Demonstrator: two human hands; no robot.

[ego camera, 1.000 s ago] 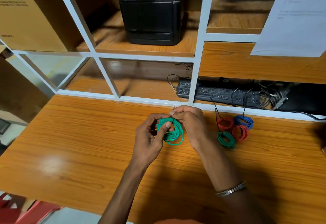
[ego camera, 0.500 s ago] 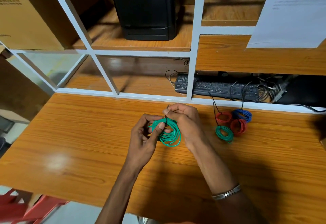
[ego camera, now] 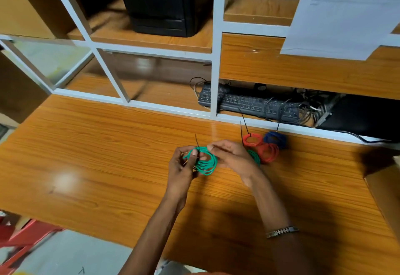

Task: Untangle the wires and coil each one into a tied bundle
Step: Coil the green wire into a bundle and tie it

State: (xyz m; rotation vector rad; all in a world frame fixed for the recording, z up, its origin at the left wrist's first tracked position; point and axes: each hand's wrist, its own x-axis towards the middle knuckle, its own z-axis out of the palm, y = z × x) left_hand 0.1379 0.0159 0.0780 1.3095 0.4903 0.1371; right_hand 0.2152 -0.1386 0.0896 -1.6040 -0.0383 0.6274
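Glossy orange wood-grain counter [ego camera: 108, 144]. Coiled green wire bundle [ego camera: 205, 162] pinched in left hand [ego camera: 180, 166] grip; right hand [ego camera: 232, 157] grip clenched on its top edge.

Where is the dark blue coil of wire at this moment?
In the head view, the dark blue coil of wire lies on the wooden desk, right of centre, beside the two red coils and in front of the black keyboard.
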